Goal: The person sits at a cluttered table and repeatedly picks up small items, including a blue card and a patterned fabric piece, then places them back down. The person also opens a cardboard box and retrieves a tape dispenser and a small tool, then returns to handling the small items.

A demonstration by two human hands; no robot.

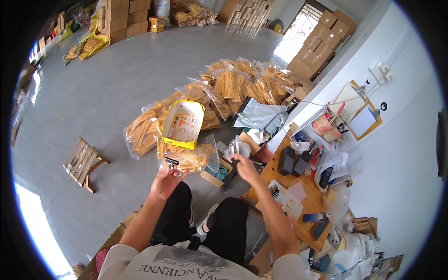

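Note:
My left hand [163, 182] holds a small black and silver object [171, 161] up between thumb and fingertips; its exact kind is too small to tell. My right hand [246, 170] is closed around the top of a dark, blurred strip [230, 177] that hangs towards the floor. Just beyond that hand is a clear plastic container [239, 148]. A shallow yellow-rimmed cardboard tray [183, 143] rests on clear bags of dried yellow sticks [190, 159], ahead of my left hand. An open small carton [212, 178] with teal cloth inside stands between my hands.
At right, a wooden desk [308, 227] carries black boxes [286, 161] and papers. Grey plastic mailers [260, 115] lie by the wall. A low folding stool [82, 161] stands at left. Stacked cartons [318, 45] and more bagged sticks [231, 84] are farther off.

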